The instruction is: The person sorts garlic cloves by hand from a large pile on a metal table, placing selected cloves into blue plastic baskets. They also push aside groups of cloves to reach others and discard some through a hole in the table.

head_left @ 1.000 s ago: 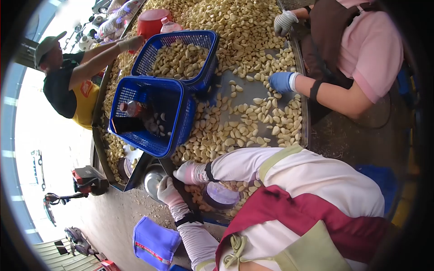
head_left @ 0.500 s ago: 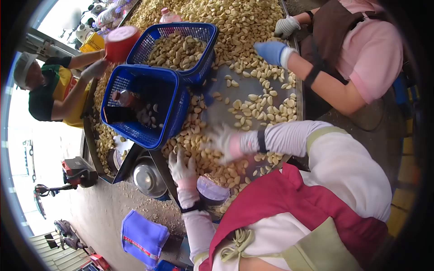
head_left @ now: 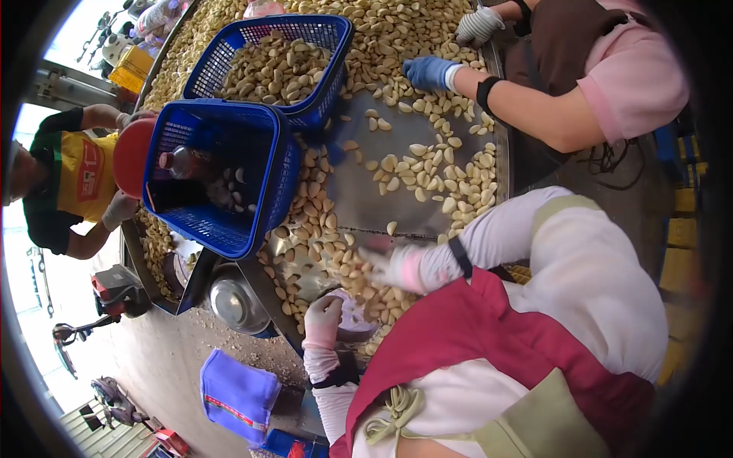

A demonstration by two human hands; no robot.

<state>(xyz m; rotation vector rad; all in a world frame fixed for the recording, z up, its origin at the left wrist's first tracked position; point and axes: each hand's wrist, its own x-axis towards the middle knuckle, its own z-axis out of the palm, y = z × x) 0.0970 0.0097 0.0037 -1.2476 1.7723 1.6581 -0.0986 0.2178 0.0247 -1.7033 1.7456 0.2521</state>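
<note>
While the right hand point(head_left: 393, 267) blurs over the pale pieces point(head_left: 311, 204), the left hand point(head_left: 323, 320) sits curled beside the purple-lined opening point(head_left: 353, 317)

As both gloved hands are at the near end of the metal table point(head_left: 405, 210), the step in hand is judged to be working loose pieces by hand over the surface. Pieces lie around and just beyond the right hand, run along the nearer blue basket point(head_left: 279, 179), and thin out towards bare metal.

Left hand: fingers bent inward; cannot tell whether they close on anything. Right hand: fingers reach towards the pieces, too blurred to tell whether spread, closed or gripping.

Judgement on the next move: it calls for the right hand low and flat, light contact, pieces guided rather than pressed; the left clear of its path. Possible trouble: pieces slipping over the edge beside the left hand.

A co-worker's blue-gloved hand point(head_left: 430, 74) rests among pieces, well apart.
</note>
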